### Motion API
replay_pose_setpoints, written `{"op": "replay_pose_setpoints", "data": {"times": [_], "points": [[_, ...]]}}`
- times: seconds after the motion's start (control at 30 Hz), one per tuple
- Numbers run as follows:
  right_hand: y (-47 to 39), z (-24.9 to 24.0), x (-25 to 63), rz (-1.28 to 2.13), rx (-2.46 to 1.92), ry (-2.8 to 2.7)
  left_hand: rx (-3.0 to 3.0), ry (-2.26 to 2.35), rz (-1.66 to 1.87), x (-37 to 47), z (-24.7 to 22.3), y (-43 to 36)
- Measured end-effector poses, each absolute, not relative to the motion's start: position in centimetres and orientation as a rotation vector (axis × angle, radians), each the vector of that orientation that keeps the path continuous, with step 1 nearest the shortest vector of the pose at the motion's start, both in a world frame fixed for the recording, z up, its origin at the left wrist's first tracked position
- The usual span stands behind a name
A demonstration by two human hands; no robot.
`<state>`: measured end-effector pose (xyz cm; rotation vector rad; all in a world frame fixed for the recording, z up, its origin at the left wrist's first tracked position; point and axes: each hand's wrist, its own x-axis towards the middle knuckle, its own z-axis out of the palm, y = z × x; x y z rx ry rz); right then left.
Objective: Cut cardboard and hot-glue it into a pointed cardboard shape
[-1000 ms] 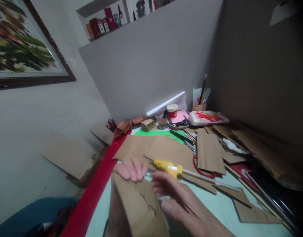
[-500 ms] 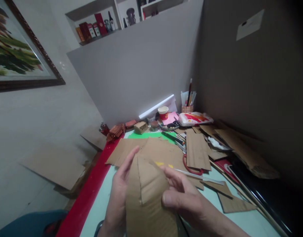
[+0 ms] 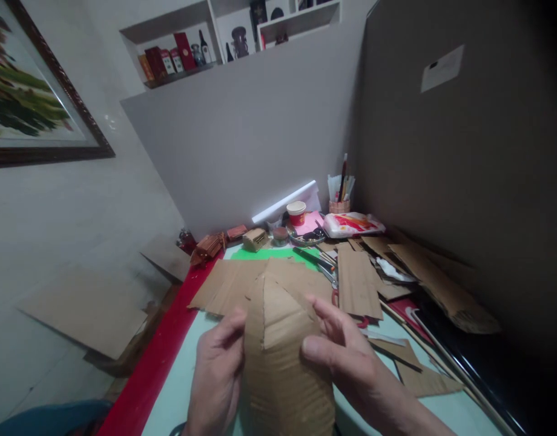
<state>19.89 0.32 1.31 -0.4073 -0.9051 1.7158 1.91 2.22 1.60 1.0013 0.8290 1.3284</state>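
Upright in front of me is a brown piece of cardboard (image 3: 287,387), curved and pointed at its top, with a paler triangular area near the tip. My left hand (image 3: 219,369) is closed on its left edge, fingers bent. On the opposite edge, my right hand (image 3: 346,351) grips with the thumb on the near face and the fingers behind. Beyond the tip lies a flat cardboard sheet (image 3: 224,281), partly hidden by the piece I hold.
Red-handled scissors (image 3: 335,295) lie partly under a cardboard rectangle (image 3: 360,284). Cardboard scraps (image 3: 424,372) and a black glossy object (image 3: 469,369) are at right. Behind stand a paper cup (image 3: 296,213), a tissue pack (image 3: 353,224) and a pen holder (image 3: 339,197).
The cardboard piece has shifted slightly right and its tip is higher. My left hand's fingers, stretched up along the edge before, are now bent at it.
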Motion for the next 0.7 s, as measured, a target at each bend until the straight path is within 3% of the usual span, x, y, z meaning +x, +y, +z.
{"op": "replay_pose_setpoints", "data": {"times": [0.2,0.43,0.7], "points": [[0.5,0.8,19.8,1.686,-0.378,-0.945,1.094,0.792,1.315,1.9,1.7,1.8],[0.3,0.8,20.0,1.602,-0.467,-1.105,0.784,0.980,1.398,1.2,0.9,2.1],[-0.4,2.1,19.6,1.443,-0.742,-1.125,0.873,0.880,1.470,2.8,2.3,0.9]]}}
